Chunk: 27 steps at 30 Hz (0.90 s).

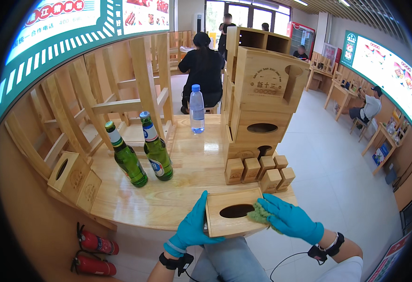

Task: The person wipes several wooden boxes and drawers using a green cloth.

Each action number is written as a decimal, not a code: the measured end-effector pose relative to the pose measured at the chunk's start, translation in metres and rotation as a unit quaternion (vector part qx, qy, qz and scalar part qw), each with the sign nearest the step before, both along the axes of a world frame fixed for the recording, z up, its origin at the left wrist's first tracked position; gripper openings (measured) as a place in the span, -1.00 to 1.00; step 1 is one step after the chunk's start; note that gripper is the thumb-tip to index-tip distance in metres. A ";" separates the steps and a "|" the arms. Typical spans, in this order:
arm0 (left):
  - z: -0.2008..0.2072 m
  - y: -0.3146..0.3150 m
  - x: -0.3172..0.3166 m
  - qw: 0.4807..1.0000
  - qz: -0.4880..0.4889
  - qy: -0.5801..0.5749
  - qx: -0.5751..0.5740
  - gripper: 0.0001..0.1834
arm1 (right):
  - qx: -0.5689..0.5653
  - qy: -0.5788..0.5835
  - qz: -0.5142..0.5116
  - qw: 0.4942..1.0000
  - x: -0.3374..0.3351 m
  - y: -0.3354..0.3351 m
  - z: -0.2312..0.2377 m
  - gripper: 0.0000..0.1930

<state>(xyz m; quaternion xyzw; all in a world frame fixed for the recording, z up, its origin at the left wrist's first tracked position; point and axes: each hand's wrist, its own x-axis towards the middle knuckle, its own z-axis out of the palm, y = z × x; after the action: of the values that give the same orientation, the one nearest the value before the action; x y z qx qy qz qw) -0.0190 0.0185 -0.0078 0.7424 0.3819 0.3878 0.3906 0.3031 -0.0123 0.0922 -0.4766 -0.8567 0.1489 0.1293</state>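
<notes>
A wooden tissue box point(224, 228) with a dark oval slot in its top is held over the near table edge, above my lap. My left hand point(192, 230), in a teal glove, grips the box's left end, its fingers wrapped round the side and underneath. My right hand point(294, 220), gloved the same, presses a crumpled green cloth point(258, 214) against the top of the box at its right end, beside the slot. Part of the cloth is hidden under the right fingers.
Two green beer bottles point(158, 152) and a plastic water bottle point(197, 110) stand on the wooden table point(192, 155). Stacked wooden boxes point(262, 117) rise at right, small wooden blocks point(251, 170) before them. Upturned stools point(121, 105) occupy the left. Fire extinguishers point(98, 242) lie below.
</notes>
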 end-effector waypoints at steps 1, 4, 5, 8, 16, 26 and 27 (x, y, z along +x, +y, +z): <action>0.004 -0.002 0.000 1.000 0.001 0.004 -0.010 0.53 | 0.038 -0.012 0.005 0.999 -0.003 -0.008 -0.001 -0.41; 0.008 -0.005 0.006 1.000 0.001 -0.012 -0.016 0.54 | 0.138 -0.026 0.015 0.990 -0.006 -0.026 -0.010 -0.40; 0.006 -0.006 0.009 1.000 0.000 -0.023 -0.014 0.55 | 0.150 -0.022 0.034 0.988 -0.007 -0.029 -0.013 -0.41; -0.002 -0.013 0.024 1.000 0.003 -0.015 0.009 0.56 | 0.175 0.019 0.077 0.981 -0.018 -0.037 -0.018 -0.49; 0.014 -0.021 0.061 0.998 0.004 0.040 0.040 0.57 | -0.090 0.119 0.037 0.988 -0.007 -0.051 0.023 -0.41; 0.000 -0.001 0.077 0.998 -0.036 0.042 0.044 0.55 | 0.047 -0.030 0.034 0.998 -0.002 -0.017 0.006 -0.23; 0.001 0.002 0.079 0.997 -0.038 0.046 0.047 0.55 | 0.036 -0.074 0.033 0.996 -0.005 -0.011 0.010 -0.23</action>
<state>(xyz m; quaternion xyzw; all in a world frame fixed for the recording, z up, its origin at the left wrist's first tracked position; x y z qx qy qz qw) 0.0603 0.0203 -0.0064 0.7912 0.3522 0.3557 0.3514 0.2985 -0.0236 0.1021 -0.4528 -0.8841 0.0863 0.0772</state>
